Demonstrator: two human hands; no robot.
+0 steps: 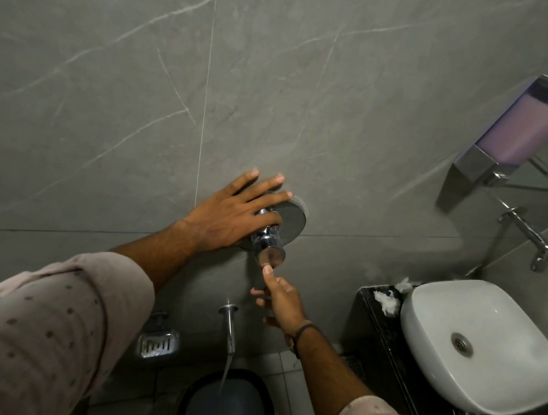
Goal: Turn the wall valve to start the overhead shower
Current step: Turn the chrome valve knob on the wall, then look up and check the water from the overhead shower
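The chrome wall valve (270,241) sticks out of a round chrome plate (293,218) on the grey marbled wall. My left hand (230,214) lies flat over the plate, fingers spread, with one finger curled across the top of the valve body. My right hand (277,297) reaches up from below, its thumb tip touching the round end of the valve handle, the other fingers loosely bent. Below the valve a chrome spout (229,326) pours a stream of water into a dark blue bucket (230,409). The overhead shower is out of view.
A white basin (476,346) sits on a black counter (383,345) at the right, with a wall tap (528,235) above it. A purple soap dispenser (530,128) hangs high on the right. A chrome soap dish (158,345) is fixed low on the wall.
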